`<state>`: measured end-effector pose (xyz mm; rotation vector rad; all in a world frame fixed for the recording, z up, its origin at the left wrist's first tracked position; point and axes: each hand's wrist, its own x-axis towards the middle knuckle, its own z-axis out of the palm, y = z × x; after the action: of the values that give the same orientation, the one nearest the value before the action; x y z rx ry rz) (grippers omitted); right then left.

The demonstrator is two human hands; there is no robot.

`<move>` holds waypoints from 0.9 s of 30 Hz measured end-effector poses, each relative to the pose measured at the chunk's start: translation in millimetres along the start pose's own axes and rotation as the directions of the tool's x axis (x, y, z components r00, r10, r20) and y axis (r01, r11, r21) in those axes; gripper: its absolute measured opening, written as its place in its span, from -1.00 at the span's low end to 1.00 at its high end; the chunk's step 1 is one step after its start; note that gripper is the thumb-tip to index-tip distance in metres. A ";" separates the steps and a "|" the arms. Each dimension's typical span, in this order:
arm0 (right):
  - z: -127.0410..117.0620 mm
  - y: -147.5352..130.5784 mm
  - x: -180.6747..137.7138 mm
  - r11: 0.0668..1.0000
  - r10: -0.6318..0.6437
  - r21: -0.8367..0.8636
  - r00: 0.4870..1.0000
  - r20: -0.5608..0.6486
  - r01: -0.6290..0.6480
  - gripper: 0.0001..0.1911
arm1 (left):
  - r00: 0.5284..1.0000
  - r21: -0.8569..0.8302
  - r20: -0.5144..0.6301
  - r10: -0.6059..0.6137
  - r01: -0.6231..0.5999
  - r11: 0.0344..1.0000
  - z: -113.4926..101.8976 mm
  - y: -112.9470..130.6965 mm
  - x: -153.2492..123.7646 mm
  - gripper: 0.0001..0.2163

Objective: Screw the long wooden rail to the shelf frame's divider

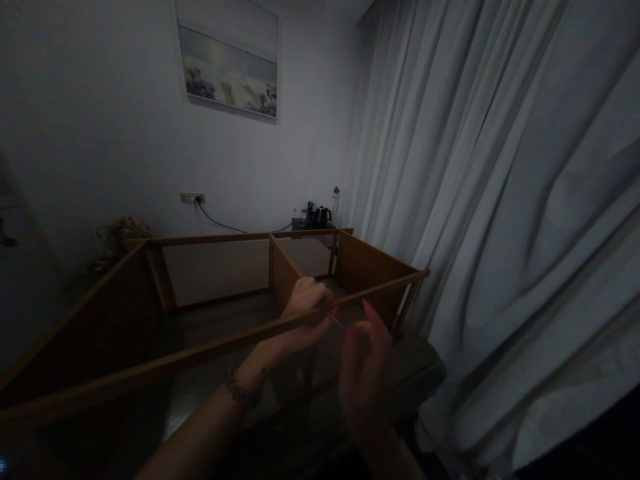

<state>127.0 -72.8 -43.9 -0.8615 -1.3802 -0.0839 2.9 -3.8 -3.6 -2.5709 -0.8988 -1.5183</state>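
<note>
A wooden cabinet frame with open sides stretches in front of me. My left hand, a beaded bracelet at its wrist, reaches under the front rail. Its fingers curl around the rail near the top of the middle divider panel. Just to the right, my right hand is closed, pinching a thin metal rod between its fingertips. The rod's far end meets the underside or front of the rail by my left fingertips. Dim light hides whether it is an Allen key and what it touches.
The frame rests on a dark padded surface. Long pale curtains hang close on the right. Behind stand a small dark table with a black kettle, a wall socket with a cord, and dried plants.
</note>
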 end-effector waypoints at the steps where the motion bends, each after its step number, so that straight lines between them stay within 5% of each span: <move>1: -0.6 3.1 0.5 0.999 -0.048 -0.016 0.999 0.012 0.048 -0.59 | 1.000 0.002 -0.001 0.004 -0.004 1.000 -0.3 0.0 0.1 -0.93; 4: -3.6 10.8 1.6 0.998 -0.036 0.055 0.999 -0.010 0.037 -0.61 | 1.000 -0.005 -0.005 0.011 -0.011 1.000 -0.6 -0.5 -0.1 -0.93; 9: -12.0 9.9 2.6 0.926 0.299 0.219 0.952 0.065 -0.306 -0.78 | 1.000 -0.011 -0.008 0.013 -0.013 1.000 1.5 -3.3 -1.4 -0.91; 11: -15.4 7.3 4.3 0.941 0.264 0.195 0.960 0.090 -0.277 -0.92 | 1.000 -0.012 -0.009 0.019 -0.019 1.000 3.3 -5.7 -1.8 -0.89; 14: -18.5 3.2 8.2 0.988 0.042 0.141 0.992 0.119 -0.059 -0.85 | 0.999 -0.023 -0.022 0.045 -0.045 0.999 6.7 -10.4 -2.3 -0.88; 18: -18.9 -2.8 11.0 0.977 -0.205 0.098 0.953 0.222 0.187 -0.82 | 0.992 -0.033 -0.066 0.108 -0.110 0.993 10.5 -15.3 -2.0 -0.88; 27: -22.9 2.6 3.9 0.998 -0.030 0.066 0.967 0.254 0.014 -0.86 | 0.997 0.036 -0.042 0.070 -0.069 0.997 9.0 -12.1 -1.1 -0.89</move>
<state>148.0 -82.4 -40.5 -0.8246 -1.6244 0.0560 3.8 8.5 -12.4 -2.5078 -0.8145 -1.5197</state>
